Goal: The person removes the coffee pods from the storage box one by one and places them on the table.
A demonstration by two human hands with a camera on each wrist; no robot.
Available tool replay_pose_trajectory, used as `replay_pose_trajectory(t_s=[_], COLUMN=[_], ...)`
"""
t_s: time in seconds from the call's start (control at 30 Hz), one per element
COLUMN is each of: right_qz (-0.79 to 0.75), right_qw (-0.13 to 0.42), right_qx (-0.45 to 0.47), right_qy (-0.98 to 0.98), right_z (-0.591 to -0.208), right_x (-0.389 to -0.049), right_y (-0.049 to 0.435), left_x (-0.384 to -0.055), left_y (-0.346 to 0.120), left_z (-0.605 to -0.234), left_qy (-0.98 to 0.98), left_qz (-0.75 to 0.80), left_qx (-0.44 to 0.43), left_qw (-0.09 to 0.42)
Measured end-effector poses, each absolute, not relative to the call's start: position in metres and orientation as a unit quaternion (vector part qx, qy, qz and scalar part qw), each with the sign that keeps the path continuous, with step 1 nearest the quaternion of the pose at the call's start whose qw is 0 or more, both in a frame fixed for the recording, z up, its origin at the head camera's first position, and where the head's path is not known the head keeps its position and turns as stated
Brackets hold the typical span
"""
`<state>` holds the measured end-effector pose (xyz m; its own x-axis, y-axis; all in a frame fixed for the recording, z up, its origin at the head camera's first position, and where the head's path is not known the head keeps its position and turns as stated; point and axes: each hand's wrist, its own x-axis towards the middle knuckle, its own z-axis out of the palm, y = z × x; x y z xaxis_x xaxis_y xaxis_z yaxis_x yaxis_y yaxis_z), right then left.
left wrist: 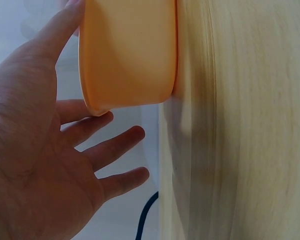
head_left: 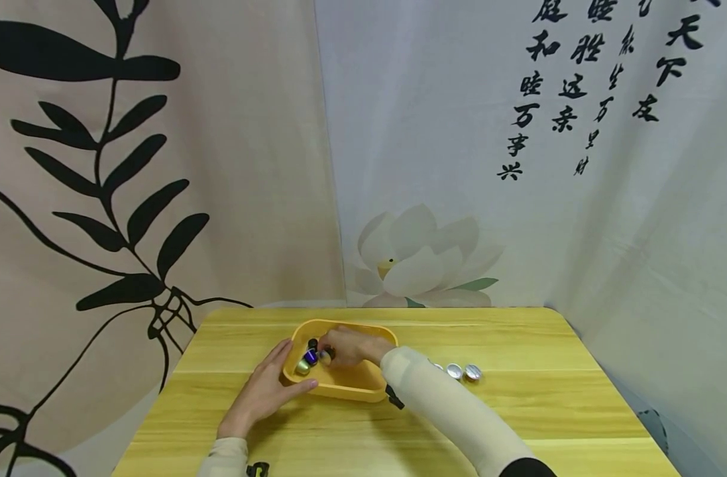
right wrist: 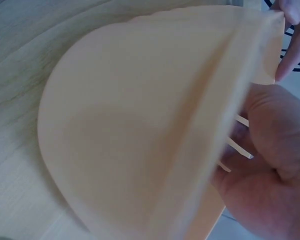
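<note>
A yellow plastic basket (head_left: 354,392) stands on the wooden table. My left hand (head_left: 272,385) spans its left end, thumb along the front rim and fingers against the far corner. In the left wrist view, the left hand (left wrist: 50,145) has its fingers spread and fairly straight, some touching the rim. My right hand (head_left: 351,346) reaches down inside, its fingertips pinching a dark coffee capsule (head_left: 327,355). Beside it lie a purple capsule (head_left: 311,357), a gold one (head_left: 303,367) and a black one (head_left: 312,344). The basket wall hides the right fingertips in the right wrist view.
To the right of the basket, silver-topped capsules (head_left: 454,371) stand in a row on the table (head_left: 518,397), partly behind the right forearm. A printed curtain (head_left: 268,165) hangs behind the table's far edge.
</note>
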<state>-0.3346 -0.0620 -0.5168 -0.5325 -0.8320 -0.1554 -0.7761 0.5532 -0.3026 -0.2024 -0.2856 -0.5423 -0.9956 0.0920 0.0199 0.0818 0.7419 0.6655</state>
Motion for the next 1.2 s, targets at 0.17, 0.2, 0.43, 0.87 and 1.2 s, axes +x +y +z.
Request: replay_pose_trajectory(t_s=[0.17, 0.2, 0.43, 0.87, 1.2], right_qz=[-0.104, -0.104, -0.112, -0.171, -0.259], right_qw=[0.149, 0.149, 0.152, 0.135, 0.138], right_qx=[-0.448, -0.448, -0.46, -0.468, -0.459], right_qy=[0.876, 0.875, 0.868, 0.857, 0.838], right_z=[-0.516, -0.516, -0.518, -0.51, -0.501], right_x=[-0.332, -0.332, -0.336, -0.342, -0.342], right_y=[-0.061, -0.061, -0.058, -0.038, -0.017], left_x=[-0.202, -0.203, -0.202, -0.201, -0.201], left_y=[-0.284, -0.284, -0.284, -0.284, -0.285], left_z=[-0.543, -0.543, -0.543, -0.542, -0.541], left_qy=[0.932, 0.932, 0.932, 0.935, 0.934], left_qz=[0.359, 0.359, 0.359, 0.352, 0.353], left_qx=[0.051, 0.052, 0.054, 0.045, 0.049], left_qw=[0.003, 0.001, 0.001, 0.007, 0.003])
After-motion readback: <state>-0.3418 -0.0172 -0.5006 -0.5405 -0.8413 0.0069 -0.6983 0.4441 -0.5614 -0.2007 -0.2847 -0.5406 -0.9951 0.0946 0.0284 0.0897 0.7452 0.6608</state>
